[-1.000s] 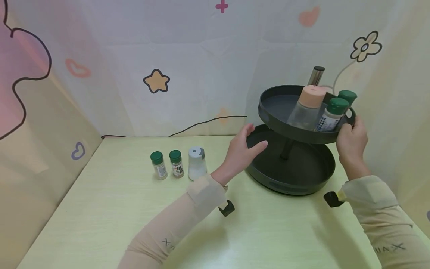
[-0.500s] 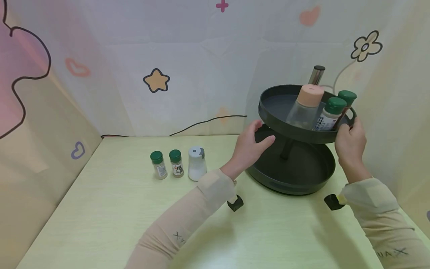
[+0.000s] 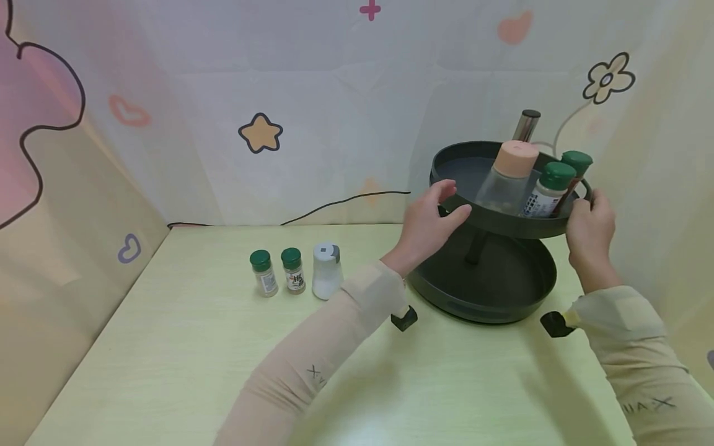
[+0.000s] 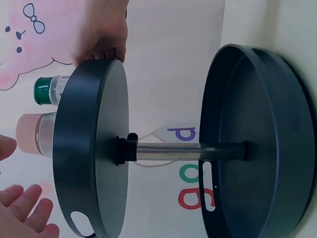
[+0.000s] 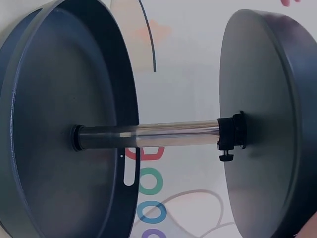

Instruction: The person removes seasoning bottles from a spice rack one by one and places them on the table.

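A dark two-tier turntable rack with round trays on a metal post stands at the right of the table. A peach-capped clear bottle and two green-capped spice jars, one of them a white-labelled spice jar, are on its upper tray. My right hand grips the upper tray's right rim by the handle slot; its fingers curl at the rim in the left wrist view. My left hand is by the tray's front left side, thumb and fingers spread. In the left wrist view, those fingers are apart from the tray.
Left of the rack, two green-capped spice jars, including a left spice jar, stand in a row with a white-topped shaker on the pale table. A patterned curtain hangs right behind the table.
My left hand has moved right and up, from beside the lower tray to the upper tray's side. My right hand has shifted slightly right at the rim. The rack stays in place.
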`<state>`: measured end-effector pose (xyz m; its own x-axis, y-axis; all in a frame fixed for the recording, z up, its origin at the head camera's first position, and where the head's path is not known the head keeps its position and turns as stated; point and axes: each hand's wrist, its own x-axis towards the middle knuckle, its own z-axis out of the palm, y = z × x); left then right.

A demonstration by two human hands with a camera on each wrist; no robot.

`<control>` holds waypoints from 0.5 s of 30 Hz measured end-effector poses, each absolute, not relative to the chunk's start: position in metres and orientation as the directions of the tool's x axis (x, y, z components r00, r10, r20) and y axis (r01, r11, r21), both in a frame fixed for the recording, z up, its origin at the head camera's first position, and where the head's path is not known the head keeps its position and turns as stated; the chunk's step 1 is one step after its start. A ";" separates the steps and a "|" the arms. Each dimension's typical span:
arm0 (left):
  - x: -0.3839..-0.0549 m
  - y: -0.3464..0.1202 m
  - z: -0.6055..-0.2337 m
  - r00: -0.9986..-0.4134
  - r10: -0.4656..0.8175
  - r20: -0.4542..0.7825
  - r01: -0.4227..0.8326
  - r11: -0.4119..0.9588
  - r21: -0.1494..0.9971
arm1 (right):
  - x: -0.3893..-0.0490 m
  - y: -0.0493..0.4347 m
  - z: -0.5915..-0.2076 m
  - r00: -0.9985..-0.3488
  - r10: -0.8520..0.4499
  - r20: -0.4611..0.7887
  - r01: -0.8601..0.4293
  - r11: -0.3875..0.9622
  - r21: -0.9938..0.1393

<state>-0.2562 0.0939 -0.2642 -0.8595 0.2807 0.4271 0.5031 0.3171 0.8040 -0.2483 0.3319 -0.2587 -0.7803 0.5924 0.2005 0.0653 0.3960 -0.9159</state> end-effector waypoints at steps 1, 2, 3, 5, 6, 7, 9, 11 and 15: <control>-0.257 0.095 -0.262 -0.856 0.285 0.430 0.509 0.326 0.797 | -0.249 0.332 -0.259 -0.781 0.592 0.202 0.061 0.393 -0.917; -0.258 0.096 -0.261 -0.855 0.290 0.429 0.511 0.340 0.789 | -0.250 0.332 -0.259 -0.781 0.591 0.202 0.061 0.394 -0.917; -0.259 0.098 -0.259 -0.854 0.294 0.429 0.514 0.353 0.782 | -0.250 0.332 -0.260 -0.779 0.593 0.206 0.060 0.397 -0.916; -0.262 0.100 -0.256 -0.854 0.299 0.425 0.515 0.379 0.769 | -0.251 0.332 -0.261 -0.771 0.600 0.215 0.061 0.404 -0.913; -0.264 0.101 -0.255 -0.853 0.303 0.425 0.519 0.393 0.760 | -0.251 0.332 -0.261 -0.767 0.604 0.217 0.062 0.406 -0.912; -0.265 0.103 -0.253 -0.850 0.308 0.428 0.524 0.412 0.745 | -0.252 0.332 -0.262 -0.765 0.606 0.218 0.064 0.409 -0.910; -0.268 0.105 -0.249 -0.846 0.320 0.426 0.532 0.457 0.713 | -0.252 0.331 -0.263 -0.759 0.612 0.222 0.065 0.411 -0.909; -0.272 0.109 -0.244 -0.843 0.335 0.421 0.538 0.500 0.679 | -0.252 0.332 -0.264 -0.757 0.616 0.219 0.068 0.407 -0.911; -0.278 0.116 -0.236 -0.848 0.370 0.380 0.530 0.569 0.629 | -0.253 0.332 -0.264 -0.750 0.625 0.219 0.075 0.409 -0.909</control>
